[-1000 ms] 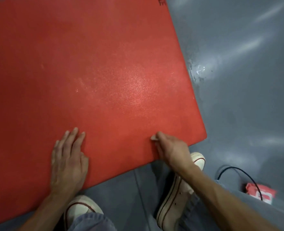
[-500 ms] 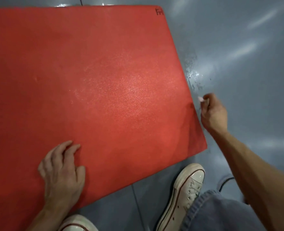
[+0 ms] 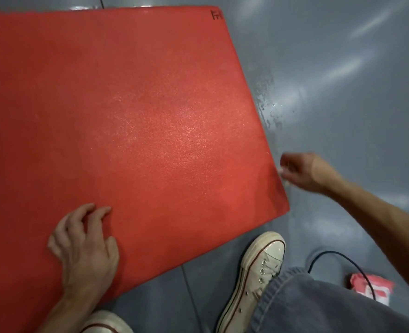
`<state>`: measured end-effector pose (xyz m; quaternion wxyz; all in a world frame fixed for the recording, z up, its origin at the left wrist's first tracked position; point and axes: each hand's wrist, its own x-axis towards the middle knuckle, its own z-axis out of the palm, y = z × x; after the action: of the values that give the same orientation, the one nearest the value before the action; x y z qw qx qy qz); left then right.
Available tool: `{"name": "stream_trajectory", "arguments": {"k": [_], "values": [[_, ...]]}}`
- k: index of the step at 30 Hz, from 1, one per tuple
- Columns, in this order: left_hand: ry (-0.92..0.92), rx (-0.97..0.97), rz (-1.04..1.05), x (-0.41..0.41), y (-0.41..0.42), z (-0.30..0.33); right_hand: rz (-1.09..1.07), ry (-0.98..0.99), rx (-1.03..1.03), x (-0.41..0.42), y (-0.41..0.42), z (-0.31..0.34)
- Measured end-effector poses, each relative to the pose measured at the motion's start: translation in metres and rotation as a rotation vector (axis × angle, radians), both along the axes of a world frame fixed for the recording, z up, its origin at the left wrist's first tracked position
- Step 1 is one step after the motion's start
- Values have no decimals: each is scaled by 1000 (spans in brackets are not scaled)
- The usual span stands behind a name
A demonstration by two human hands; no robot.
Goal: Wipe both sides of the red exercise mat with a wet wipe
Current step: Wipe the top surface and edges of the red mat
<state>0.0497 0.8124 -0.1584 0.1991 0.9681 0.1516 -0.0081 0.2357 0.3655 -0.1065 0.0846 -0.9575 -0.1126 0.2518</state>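
The red exercise mat (image 3: 131,121) lies flat on the grey floor and fills most of the view. My left hand (image 3: 85,246) rests on its near edge, fingers bent with the tips on the surface. My right hand (image 3: 302,171) is blurred by motion beside the mat's right edge, over the floor. It pinches a small white wet wipe (image 3: 283,175), of which only a scrap shows at the fingertips. Darker damp patches mark the mat near its right corner.
My white sneakers (image 3: 256,272) and jeans leg stand just in front of the mat. A red and white wipe packet (image 3: 371,288) lies on the floor at lower right, with a black cable (image 3: 338,255) looping over it. Wet streaks (image 3: 268,102) shine beside the mat's right edge.
My right hand swept with the wipe from the mat's near edge out past its right edge, then drew back close beside that edge. My left hand's fingers curled from flat to bent.
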Motion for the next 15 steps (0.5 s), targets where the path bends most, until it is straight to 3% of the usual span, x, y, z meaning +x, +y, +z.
{"name": "stream_trajectory", "arguments": {"k": [2, 4, 8, 11, 12, 15], "values": [[2, -4, -7, -1, 0, 1, -250, -228, 53, 30, 18, -5], [1, -1, -13, -1, 1, 1, -305, -187, 61, 52, 36, -17], [-5, 9, 5, 0, 1, -1, -38, 53, 2, 47, 43, -20], [-9, 19, 9, 1, 0, -2, 135, 492, -318, 29, 31, -2], [-8, 18, 9, 1, 0, -3, 91, 451, -320, 28, 26, 1], [-2, 6, 2, 0, 0, -1, -249, -96, 17, 37, 25, -3]]}}
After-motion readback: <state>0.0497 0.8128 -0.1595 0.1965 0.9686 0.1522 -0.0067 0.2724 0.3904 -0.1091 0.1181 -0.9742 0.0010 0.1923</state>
